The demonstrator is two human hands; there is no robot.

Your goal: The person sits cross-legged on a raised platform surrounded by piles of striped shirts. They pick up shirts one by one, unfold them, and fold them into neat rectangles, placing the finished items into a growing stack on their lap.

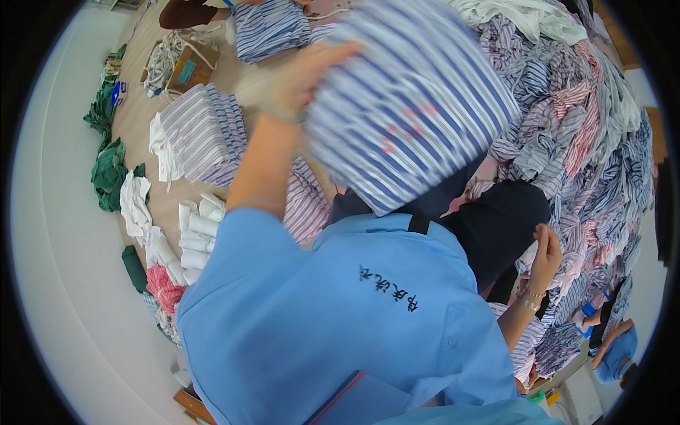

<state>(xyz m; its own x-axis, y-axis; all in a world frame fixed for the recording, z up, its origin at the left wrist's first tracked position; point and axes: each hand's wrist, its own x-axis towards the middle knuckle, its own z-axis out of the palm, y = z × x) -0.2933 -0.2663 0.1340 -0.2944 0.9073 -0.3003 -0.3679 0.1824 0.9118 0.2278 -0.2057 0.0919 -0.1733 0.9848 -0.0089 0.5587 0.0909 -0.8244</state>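
Observation:
A folded blue-and-white striped cloth piece (pixel 414 106), blurred by motion and bearing red marks, hangs in front of my lap. My left hand (pixel 319 71) grips its left edge; the fingers are blurred. Off to the right, beside my dark-trousered knee, my right hand (pixel 547 252) is raised with loosely bent fingers and no cloth visible in it. Left of my left forearm lies a stack of folded striped cloth (pixel 194 133). Pink-and-white striped cloth (pixel 305 204) lies between that forearm and my lap.
A large heap of loose striped laundry (pixel 579 138) covers the right side. Rolled white cloths (pixel 199 234), green cloth (pixel 109 175) and a box with cords (pixel 194 66) lie at left. Folded striped cloth (pixel 271 29) is beside another person's hand at the top. A person (pixel 616 350) is at lower right.

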